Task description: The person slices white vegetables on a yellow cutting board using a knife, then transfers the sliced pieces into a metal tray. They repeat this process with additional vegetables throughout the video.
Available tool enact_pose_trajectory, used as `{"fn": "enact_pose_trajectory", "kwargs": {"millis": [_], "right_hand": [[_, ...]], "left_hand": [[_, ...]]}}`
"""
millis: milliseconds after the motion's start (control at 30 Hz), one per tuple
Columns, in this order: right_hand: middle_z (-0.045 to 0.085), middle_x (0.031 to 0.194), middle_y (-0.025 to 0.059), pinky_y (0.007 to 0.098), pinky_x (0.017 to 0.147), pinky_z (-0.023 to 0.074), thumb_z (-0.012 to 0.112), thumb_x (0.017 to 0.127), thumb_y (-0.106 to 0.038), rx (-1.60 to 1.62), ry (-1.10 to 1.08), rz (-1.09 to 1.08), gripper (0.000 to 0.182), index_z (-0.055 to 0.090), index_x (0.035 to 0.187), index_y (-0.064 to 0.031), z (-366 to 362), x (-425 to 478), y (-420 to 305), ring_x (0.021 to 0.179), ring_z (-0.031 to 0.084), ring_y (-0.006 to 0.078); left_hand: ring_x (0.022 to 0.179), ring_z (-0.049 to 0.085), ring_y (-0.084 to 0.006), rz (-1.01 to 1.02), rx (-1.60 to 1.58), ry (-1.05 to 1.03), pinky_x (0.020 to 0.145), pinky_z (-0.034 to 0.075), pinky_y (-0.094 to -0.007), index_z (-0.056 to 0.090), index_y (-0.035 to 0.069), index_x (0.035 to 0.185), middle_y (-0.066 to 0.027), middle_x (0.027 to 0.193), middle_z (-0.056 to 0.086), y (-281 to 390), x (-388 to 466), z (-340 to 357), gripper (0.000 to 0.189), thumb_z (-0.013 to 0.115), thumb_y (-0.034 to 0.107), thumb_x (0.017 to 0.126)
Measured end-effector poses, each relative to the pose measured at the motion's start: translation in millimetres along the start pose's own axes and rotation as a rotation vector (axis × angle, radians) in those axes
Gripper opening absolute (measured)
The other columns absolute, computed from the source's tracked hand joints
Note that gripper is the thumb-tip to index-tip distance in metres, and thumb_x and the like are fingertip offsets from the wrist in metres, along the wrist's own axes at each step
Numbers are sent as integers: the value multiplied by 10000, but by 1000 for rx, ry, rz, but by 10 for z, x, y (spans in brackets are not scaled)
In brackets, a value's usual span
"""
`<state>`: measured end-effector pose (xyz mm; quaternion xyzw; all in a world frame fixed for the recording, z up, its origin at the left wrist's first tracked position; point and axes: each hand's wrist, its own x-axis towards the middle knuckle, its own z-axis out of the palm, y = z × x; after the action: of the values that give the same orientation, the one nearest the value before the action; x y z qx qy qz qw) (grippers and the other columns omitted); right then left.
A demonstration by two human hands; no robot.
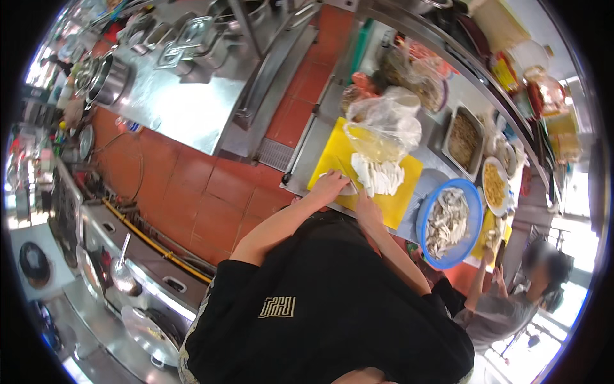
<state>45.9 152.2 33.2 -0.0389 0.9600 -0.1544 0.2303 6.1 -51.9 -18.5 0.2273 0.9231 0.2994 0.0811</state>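
My left hand (331, 186) presses its bent fingers on a pale, whitish piece of food (348, 189) at the near edge of a yellow cutting board (406, 178). Just to its right, my right hand (369, 210) is closed around what looks like a knife; its handle is hidden, and a thin blade (346, 169) shows faintly against the board. Beyond my right hand lies a pile of white sliced food (379, 176). A clear plastic bag (386, 126) rests on the far part of the board, touching the slices.
Right of the board stands a blue plastic basin (422, 225) of pale strips. Beyond it are a metal tray (447, 146) of brown food and an oval plate (488, 201) of yellow pieces. A co-worker (503, 307) cuts at another yellow board. Woks (144, 331) sit at lower left.
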Motion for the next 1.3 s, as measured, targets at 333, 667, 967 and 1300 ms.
{"fn": "enact_pose_trajectory", "kwargs": {"millis": [333,667,967,1300], "right_hand": [[690,939,350,645,720,494,501,1083,-182,82,119,-99,314,518,1338,1,484,88,286,867,667,562],[665,980,405,663,776,490,503,1067,-156,88,168,-162,291,507,1311,3,613,120,346,938,638,608],[703,964,359,641,786,529,475,1088,-184,-64,375,-395,391,490,1413,32,472,136,215,940,687,561],[704,979,362,644,801,532,448,1096,-203,-46,-14,-22,367,509,1380,21,252,98,105,957,688,562]], "left_hand": [[1181,644,-382,-7,1,27,894,614,-473,696,204,1266,-144,1191,631,-102,37,286,329,652,165,942],[1251,607,-398,17,-48,18,901,610,-485,692,187,1210,-160,1243,616,-135,54,423,252,629,178,967],[1236,609,-399,85,29,1,913,600,-489,673,158,1162,-171,1254,604,-112,66,307,221,682,190,943],[1096,698,-370,84,-144,173,843,608,-500,781,228,1141,-110,1025,715,-235,113,568,265,644,206,915]]}}
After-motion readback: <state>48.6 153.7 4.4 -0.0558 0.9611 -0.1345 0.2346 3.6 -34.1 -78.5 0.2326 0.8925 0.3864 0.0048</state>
